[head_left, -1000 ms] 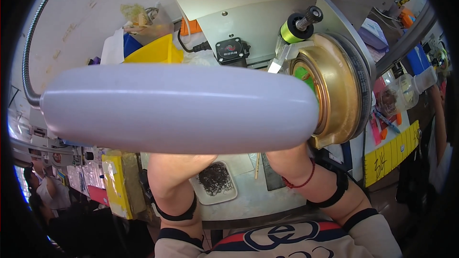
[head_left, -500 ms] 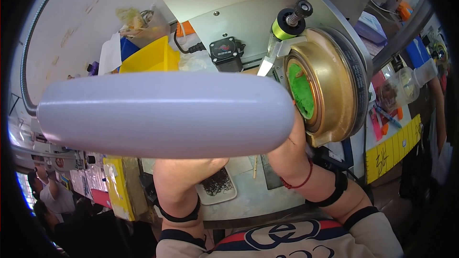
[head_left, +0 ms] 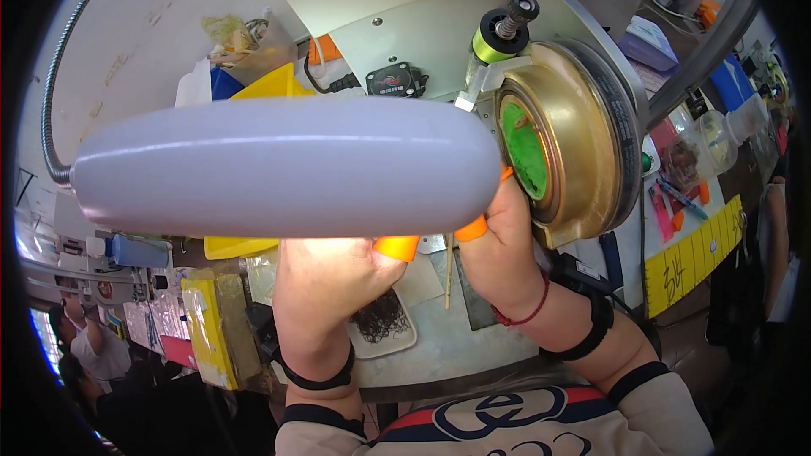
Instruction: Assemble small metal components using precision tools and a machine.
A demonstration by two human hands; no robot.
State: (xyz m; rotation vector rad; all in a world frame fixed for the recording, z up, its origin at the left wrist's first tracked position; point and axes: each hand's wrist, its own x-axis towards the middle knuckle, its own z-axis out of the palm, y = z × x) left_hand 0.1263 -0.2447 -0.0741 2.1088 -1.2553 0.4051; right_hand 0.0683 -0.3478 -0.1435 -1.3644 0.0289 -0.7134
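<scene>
A long pale lavender-grey lamp head [head_left: 287, 171] crosses the middle of the view and covers most of my fingers. My left hand [head_left: 334, 274] sits under its lower edge, an orange finger cot [head_left: 395, 248] on the thumb. My right hand [head_left: 504, 224] is beside the lamp's rounded end, close to the brass-coloured drum [head_left: 583, 152] with a bright green inside [head_left: 525, 152]. Orange covers [head_left: 473, 229] show on its digits too. Whatever either hand holds is hidden. Between my forearms lies a white tray [head_left: 408, 342] of dark, hair-like strands [head_left: 380, 318].
A spool of yellow-green thread [head_left: 490, 46] is mounted above the drum. A black box-shaped unit [head_left: 395, 80] sits on the machine's panel. Yellow bins [head_left: 274, 83] stand behind the lamp. A yellow ruled strip [head_left: 693, 257] lies at right, and another person [head_left: 91, 342] is at far left.
The lamp head appears higher in the view, uncovering more of both hands and their orange finger covers. The machine has shifted slightly up and left in the picture.
</scene>
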